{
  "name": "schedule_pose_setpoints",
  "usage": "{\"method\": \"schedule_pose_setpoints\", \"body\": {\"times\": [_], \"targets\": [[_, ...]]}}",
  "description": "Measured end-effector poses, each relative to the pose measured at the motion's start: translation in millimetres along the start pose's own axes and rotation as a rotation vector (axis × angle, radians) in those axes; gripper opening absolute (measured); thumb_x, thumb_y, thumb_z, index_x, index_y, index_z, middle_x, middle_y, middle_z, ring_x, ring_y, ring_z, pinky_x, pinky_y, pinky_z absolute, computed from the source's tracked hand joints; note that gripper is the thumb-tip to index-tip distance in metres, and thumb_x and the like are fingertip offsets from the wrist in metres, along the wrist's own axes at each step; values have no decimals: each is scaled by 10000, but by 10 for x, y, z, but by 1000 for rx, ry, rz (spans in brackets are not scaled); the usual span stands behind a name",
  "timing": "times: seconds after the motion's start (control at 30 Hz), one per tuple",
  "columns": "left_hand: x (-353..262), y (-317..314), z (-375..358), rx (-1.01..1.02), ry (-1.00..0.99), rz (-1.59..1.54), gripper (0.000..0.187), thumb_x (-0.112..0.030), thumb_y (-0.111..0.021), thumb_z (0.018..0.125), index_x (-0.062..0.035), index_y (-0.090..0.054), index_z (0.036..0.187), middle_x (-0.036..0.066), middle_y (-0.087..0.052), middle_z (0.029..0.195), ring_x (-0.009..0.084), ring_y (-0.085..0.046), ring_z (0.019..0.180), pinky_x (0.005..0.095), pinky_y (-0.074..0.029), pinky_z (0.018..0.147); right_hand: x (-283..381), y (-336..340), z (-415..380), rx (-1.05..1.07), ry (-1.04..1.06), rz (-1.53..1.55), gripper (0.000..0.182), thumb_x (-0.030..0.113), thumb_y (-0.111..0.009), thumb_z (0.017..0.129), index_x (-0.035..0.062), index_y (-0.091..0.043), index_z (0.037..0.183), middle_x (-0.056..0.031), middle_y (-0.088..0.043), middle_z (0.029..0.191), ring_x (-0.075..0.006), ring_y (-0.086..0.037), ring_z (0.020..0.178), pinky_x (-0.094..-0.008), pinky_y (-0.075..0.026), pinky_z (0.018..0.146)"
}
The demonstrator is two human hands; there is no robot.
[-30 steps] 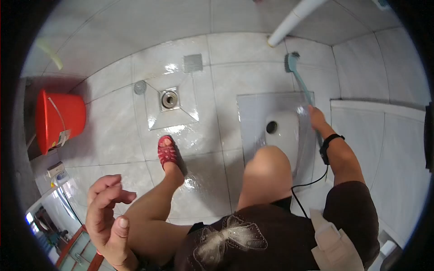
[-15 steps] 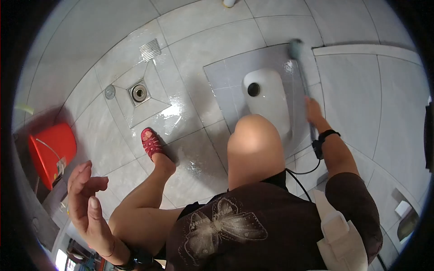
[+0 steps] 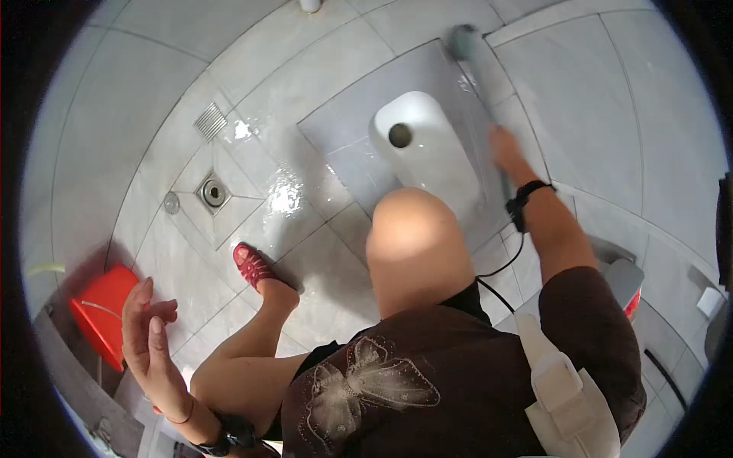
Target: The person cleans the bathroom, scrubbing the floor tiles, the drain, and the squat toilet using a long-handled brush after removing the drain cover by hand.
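Note:
My right hand (image 3: 508, 149) is closed round the handle of a long-handled brush (image 3: 487, 95), to the right of the white squat toilet (image 3: 447, 156). The brush's dark green head (image 3: 462, 43) is blurred and lies near the far right corner of the grey raised platform (image 3: 343, 114) around the toilet. My left hand (image 3: 156, 347) is in the air at the lower left, fingers apart and holding nothing. Below it in the picture, partly hidden by the fingers, is a red bucket (image 3: 99, 313).
Wet tiles (image 3: 286, 206) surround a square floor drain (image 3: 214, 192). My foot in a red sandal (image 3: 253, 266) stands on the floor to the left. A tiled wall (image 3: 580, 99) rises at the right. A black cable (image 3: 500, 269) hangs from my right wrist.
My view has turned, so the toilet and drain sit further left and higher. The brush still runs along the platform's right side, its head by the far corner. My left hand keeps its pose.

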State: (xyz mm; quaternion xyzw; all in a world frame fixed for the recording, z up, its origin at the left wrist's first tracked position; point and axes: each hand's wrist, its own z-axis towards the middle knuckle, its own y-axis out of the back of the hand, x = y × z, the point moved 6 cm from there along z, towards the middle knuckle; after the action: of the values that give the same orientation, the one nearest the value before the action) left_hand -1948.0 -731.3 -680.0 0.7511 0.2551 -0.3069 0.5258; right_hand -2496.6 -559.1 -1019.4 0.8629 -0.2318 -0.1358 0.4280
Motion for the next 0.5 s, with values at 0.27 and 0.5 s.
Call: {"method": "schedule_pose_setpoints", "body": {"times": [0.27, 0.5], "targets": [[-221, -347, 195, 46, -34, -33, 362, -231, -503, 923, -8, -525, 1207, 84, -568, 1158, 145, -561, 908, 276, -435, 818, 248, -326, 350, -210, 239, 370, 470, 417, -339, 933, 5, -564, 959, -267, -603, 930, -407, -582, 882, -496, -448, 767], [-19, -262, 128, -9, 93, 31, 357, -216, -516, 919, 11, -516, 1194, 100, -549, 1194, 161, -565, 890, 285, -436, 802, -2183, -1464, -1610, -40, -393, 130, 408, 348, -299, 975, 42, -517, 1135, -258, -575, 909, -413, -581, 840, -510, -464, 710]]}}
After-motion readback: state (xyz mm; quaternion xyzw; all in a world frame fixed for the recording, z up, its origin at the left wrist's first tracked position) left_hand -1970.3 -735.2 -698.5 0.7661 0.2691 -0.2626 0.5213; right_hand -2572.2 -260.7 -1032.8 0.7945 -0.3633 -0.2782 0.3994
